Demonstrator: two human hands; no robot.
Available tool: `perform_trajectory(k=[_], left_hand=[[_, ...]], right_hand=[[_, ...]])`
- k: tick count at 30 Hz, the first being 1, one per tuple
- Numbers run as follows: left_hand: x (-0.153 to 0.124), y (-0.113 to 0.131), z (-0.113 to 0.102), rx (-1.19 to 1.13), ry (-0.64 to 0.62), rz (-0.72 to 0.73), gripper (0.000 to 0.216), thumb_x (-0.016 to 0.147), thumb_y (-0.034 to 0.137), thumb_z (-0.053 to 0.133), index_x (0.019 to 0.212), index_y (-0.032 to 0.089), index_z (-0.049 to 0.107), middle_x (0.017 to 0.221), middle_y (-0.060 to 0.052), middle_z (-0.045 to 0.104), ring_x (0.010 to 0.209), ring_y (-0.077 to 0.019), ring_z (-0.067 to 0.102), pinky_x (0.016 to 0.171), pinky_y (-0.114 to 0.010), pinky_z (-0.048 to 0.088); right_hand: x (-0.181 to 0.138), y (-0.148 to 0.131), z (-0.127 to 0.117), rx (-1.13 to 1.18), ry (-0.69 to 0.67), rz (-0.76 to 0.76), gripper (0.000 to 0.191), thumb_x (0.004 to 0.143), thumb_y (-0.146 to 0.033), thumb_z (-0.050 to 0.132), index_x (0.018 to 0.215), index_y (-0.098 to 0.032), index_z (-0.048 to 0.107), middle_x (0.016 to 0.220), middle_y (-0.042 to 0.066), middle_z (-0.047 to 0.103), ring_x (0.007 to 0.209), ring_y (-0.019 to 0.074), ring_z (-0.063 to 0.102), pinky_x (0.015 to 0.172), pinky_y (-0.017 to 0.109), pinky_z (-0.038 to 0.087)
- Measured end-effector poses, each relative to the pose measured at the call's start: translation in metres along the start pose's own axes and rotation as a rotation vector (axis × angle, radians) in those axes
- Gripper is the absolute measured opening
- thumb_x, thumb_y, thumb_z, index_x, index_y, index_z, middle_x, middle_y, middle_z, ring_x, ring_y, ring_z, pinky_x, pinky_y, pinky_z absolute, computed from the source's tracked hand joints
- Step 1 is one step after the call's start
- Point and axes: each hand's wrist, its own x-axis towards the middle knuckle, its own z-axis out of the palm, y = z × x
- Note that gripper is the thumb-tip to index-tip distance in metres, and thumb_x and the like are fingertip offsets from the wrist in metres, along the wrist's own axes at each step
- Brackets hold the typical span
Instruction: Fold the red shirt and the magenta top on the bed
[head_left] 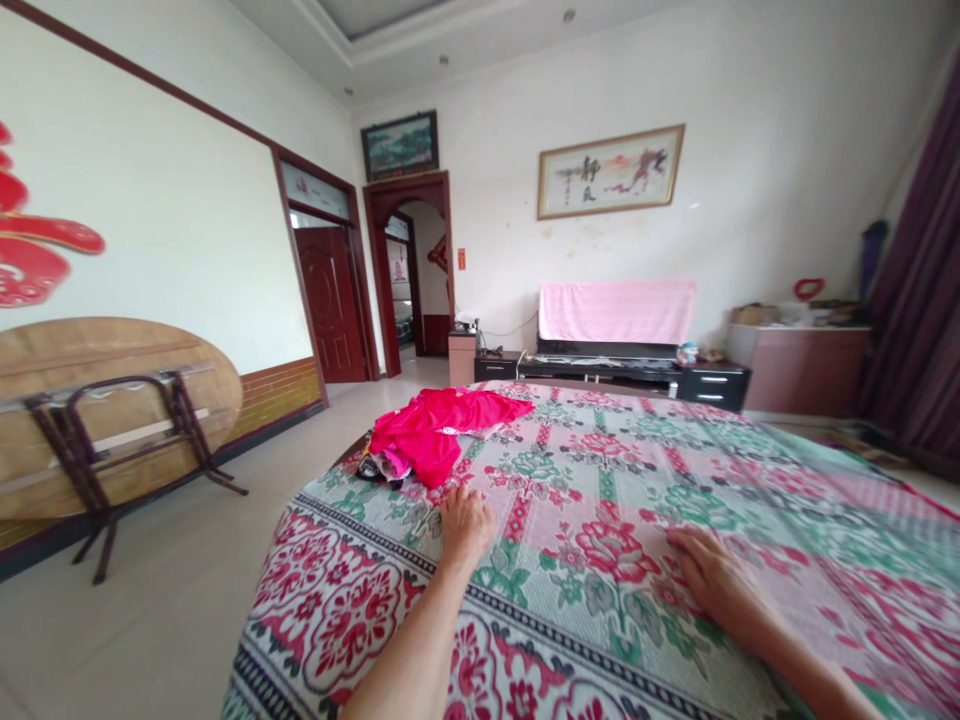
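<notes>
A patterned cloth (555, 560) with red and green flowers covers a broad flat surface in front of me. My left hand (466, 522) is over it, palm down and empty, its fingers reaching forward and slightly bent. Just beyond those fingertips lies a crumpled pile of bright red clothing (435, 432), with some pink and black fabric (386, 465) at its near left side. To the right, my right hand (709, 572) is also palm down over the cloth, fingers stretched out, holding nothing. I cannot tell how firmly either hand touches the cloth.
A folded round wooden table (187, 350) with metal legs leans against the left wall. Beyond the cloth stand a low black cabinet (600, 375) and a pink towel (619, 310) draped over something. A brown cabinet (806, 370) and a purple curtain (915, 290) are at right.
</notes>
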Motion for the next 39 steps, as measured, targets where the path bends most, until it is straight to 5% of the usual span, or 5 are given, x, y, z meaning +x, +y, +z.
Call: perform_trajectory(k=[6, 39], left_hand=[[-0.002, 0.000, -0.001, 0.006, -0.007, -0.006, 0.037, 0.083, 0.027, 0.041, 0.111, 0.019, 0.065, 0.127, -0.008, 0.055, 0.117, -0.0271, 0.045, 0.102, -0.044, 0.032], [-0.005, -0.002, -0.003, 0.004, 0.016, 0.026, 0.036, 0.083, 0.026, 0.044, 0.111, 0.019, 0.066, 0.127, -0.010, 0.056, 0.119, -0.0270, 0.047, 0.102, -0.041, 0.034]], right_hand=[[-0.017, -0.007, 0.000, -0.078, -0.083, 0.019, 0.045, 0.085, -0.026, 0.033, 0.121, -0.014, 0.057, 0.129, 0.012, 0.056, 0.119, 0.0256, 0.051, 0.100, 0.045, 0.040], [-0.014, -0.030, -0.025, 0.001, -0.026, 0.084, 0.036, 0.082, -0.026, 0.039, 0.105, -0.017, 0.066, 0.116, 0.010, 0.064, 0.106, 0.0239, 0.058, 0.095, 0.040, 0.043]])
